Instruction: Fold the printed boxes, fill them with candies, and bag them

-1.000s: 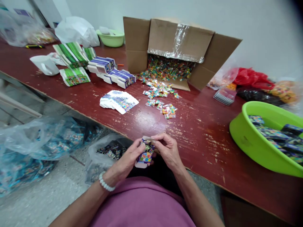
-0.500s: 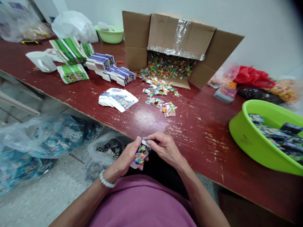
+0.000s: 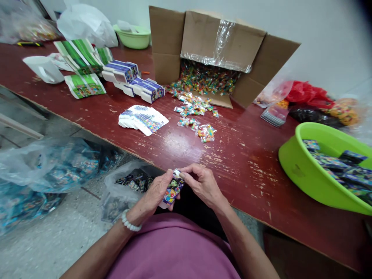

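Note:
Above my lap, by the table's front edge, a small printed cardboard box with dark, colourful artwork is held in my left hand, thumb along its side and fingers behind. My right hand pinches the white flap at the box's top end between thumb and fingertips. A pale flap shows at the lower end too. Past my hands lie a fanned stack of flat cartons and small wrapped candies in loose groups.
An open cardboard carton full of candies stands at the back. Banded carton bundles and a white mug are at left. A green basin with packed boxes sits right. Plastic bags lie below the table's left side.
The top flap of the box has been folded down further under my right fingers. Both hands stay in almost the same place; the view has shifted slightly.

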Demonstrator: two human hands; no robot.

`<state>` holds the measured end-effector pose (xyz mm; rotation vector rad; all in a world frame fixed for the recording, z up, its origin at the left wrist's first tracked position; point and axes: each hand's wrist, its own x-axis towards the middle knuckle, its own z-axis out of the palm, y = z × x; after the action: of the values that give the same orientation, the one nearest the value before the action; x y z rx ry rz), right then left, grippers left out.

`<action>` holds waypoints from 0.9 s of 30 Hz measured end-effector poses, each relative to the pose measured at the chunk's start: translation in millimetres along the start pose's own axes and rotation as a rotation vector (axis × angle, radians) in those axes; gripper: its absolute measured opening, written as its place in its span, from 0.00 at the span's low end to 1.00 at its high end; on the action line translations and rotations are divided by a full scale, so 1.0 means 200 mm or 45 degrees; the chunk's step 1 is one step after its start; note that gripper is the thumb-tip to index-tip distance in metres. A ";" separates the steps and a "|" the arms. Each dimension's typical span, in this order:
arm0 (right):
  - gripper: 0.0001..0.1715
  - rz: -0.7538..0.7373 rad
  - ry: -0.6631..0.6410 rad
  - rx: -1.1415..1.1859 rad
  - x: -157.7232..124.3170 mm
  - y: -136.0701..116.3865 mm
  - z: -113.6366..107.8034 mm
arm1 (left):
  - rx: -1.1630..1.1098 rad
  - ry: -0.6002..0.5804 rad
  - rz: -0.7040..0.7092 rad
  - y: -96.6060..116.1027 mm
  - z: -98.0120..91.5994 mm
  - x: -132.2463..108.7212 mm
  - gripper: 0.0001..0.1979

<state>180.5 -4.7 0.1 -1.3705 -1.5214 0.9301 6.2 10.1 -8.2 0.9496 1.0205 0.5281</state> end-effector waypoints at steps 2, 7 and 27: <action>0.09 0.091 -0.021 0.090 0.00 0.02 0.00 | 0.048 -0.004 0.006 0.00 -0.01 0.00 0.32; 0.11 0.235 -0.032 0.306 0.01 0.03 0.02 | 0.206 -0.099 0.063 0.00 -0.06 0.02 0.33; 0.18 0.132 0.455 -0.305 0.31 0.25 -0.21 | -0.293 -0.192 -0.065 -0.07 -0.01 -0.03 0.21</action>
<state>236.1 61.4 -24.0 -1.6975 -1.3260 0.5360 1.1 0.4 -17.5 0.7454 0.8267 0.5111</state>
